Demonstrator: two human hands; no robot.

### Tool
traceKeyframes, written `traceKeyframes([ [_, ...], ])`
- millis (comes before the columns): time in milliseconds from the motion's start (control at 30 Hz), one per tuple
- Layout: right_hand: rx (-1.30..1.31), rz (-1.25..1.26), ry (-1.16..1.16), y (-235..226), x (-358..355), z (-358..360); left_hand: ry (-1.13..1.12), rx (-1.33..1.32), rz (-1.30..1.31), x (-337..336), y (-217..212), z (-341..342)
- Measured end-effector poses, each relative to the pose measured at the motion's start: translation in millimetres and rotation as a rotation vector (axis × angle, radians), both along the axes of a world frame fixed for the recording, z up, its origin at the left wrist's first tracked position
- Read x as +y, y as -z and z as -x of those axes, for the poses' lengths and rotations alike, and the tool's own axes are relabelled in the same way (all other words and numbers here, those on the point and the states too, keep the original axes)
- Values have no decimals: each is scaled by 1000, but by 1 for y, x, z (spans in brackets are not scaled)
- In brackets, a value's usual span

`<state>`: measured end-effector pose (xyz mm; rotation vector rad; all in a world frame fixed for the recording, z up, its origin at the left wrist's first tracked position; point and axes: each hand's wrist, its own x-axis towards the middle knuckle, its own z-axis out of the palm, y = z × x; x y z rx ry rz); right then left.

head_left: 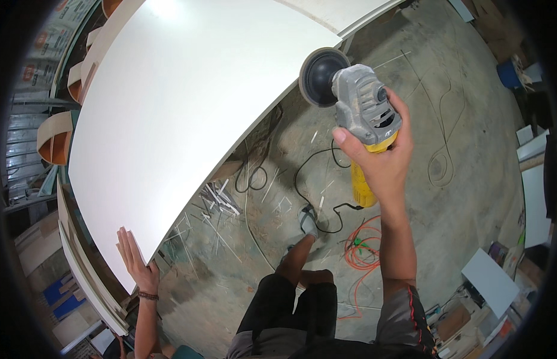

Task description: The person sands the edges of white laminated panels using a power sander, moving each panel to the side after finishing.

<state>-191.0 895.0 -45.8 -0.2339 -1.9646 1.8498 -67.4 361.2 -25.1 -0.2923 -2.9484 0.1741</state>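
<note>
My right hand (386, 155) is wrapped round a yellow and grey angle grinder (357, 102), thumb on one side and fingers on the other. A round black sanding pad (324, 76) on the tool's head stands beside the right edge of a large white panel (171, 125). Whether the pad touches that edge I cannot tell. A dark cord leaves the lower end of the yellow body. My left hand (135, 263), with a beaded bracelet at the wrist, lies with its fingers stretched out on the panel's near corner.
Orange hose (362, 254) lies coiled on the concrete floor (446, 239) by my right forearm. White offcut strips (221, 200) are scattered below the panel. Curved wooden pieces (56, 137) stand along its left side. A white board (489, 282) is at the lower right.
</note>
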Motion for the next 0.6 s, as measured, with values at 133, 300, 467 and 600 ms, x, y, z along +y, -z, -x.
traceKeyframes([
  [133, -10, 44, 30, 1, 7, 12, -26, -15, 20, -3, -4, -3],
  [300, -78, 85, 99, -4, 28, 19, 0, -4, -9, 2, -2, 1],
  [467, -110, 69, 145, 0, 36, 22, -13, -12, 3, 2, -5, 0],
  [600, -132, 56, 133, -1, 37, 20, -5, -2, 5, 2, -4, 0],
])
